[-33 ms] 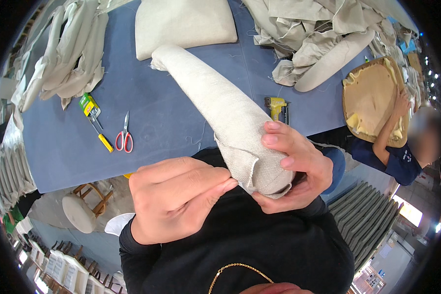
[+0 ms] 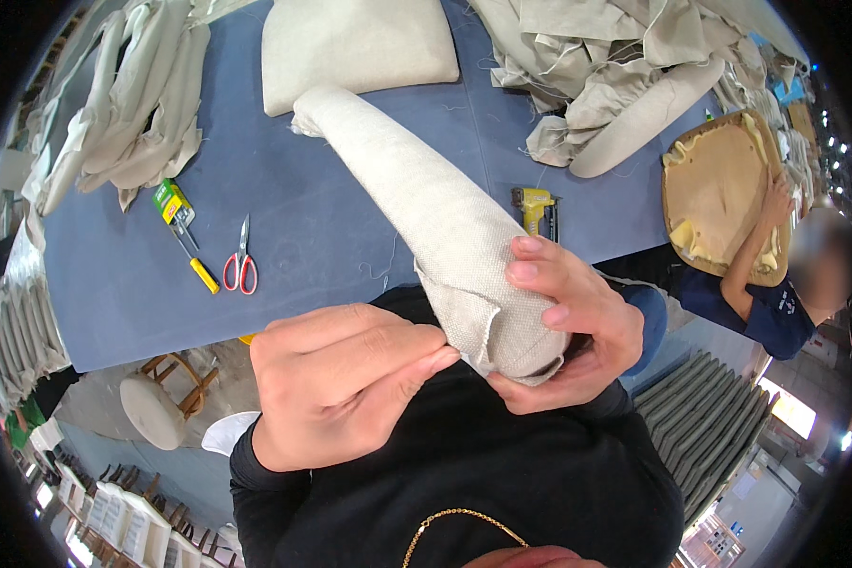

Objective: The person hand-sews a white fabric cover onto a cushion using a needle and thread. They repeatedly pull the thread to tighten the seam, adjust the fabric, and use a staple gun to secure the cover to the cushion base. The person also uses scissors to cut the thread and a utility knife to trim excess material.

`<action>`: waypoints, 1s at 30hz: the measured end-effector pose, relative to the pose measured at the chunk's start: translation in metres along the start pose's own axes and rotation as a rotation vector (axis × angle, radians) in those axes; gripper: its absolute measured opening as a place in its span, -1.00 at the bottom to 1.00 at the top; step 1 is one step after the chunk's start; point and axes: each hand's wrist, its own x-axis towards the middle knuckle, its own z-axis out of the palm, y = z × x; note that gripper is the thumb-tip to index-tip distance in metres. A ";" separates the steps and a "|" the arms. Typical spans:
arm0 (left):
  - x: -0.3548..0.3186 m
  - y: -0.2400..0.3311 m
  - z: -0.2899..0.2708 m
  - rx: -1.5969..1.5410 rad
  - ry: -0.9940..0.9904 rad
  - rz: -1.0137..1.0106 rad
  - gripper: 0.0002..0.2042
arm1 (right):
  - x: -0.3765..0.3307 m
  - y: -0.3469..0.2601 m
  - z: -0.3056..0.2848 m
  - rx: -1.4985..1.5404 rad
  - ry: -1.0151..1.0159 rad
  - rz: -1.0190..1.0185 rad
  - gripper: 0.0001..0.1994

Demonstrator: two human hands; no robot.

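Observation:
A long, tapering padded piece in beige woven fabric [image 2: 426,189] slants from the upper middle of the table toward my chest. My right hand [image 2: 587,327] is closed round its wide near end, with fingers on top and thumb underneath. At that same end, a folded fabric flap [image 2: 469,317] stands loose with a raw edge. My left hand [image 2: 346,383] is closed in a pinch on the fabric edge at the lower corner beside this flap. The underside of the piece is hidden.
On the blue table [image 2: 293,189] lie red-handled scissors [image 2: 241,265], a yellow-handled screwdriver [image 2: 199,270] and a yellow staple gun [image 2: 536,210]. A beige cushion [image 2: 360,52] and fabric piles [image 2: 606,71] sit farther back. At right, a person holds a seat panel [image 2: 719,194].

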 end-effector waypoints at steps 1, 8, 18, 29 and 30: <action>0.000 -0.002 -0.001 -0.011 -0.019 0.016 -0.86 | 0.000 0.000 0.001 0.013 0.017 0.004 -0.28; -0.017 -0.006 -0.017 0.061 -0.035 -0.125 -0.91 | -0.008 -0.003 -0.001 0.042 0.111 0.135 -0.29; -0.023 -0.032 -0.024 -0.050 -0.119 -0.157 -0.93 | 0.018 -0.010 -0.023 -0.062 -0.108 0.145 -0.39; 0.037 -0.117 0.013 0.230 0.185 0.159 -0.83 | -0.004 -0.009 -0.030 0.133 -0.036 0.135 -0.25; 0.040 -0.120 0.016 0.269 0.181 0.154 -0.81 | -0.005 -0.010 -0.033 0.145 -0.036 0.137 -0.25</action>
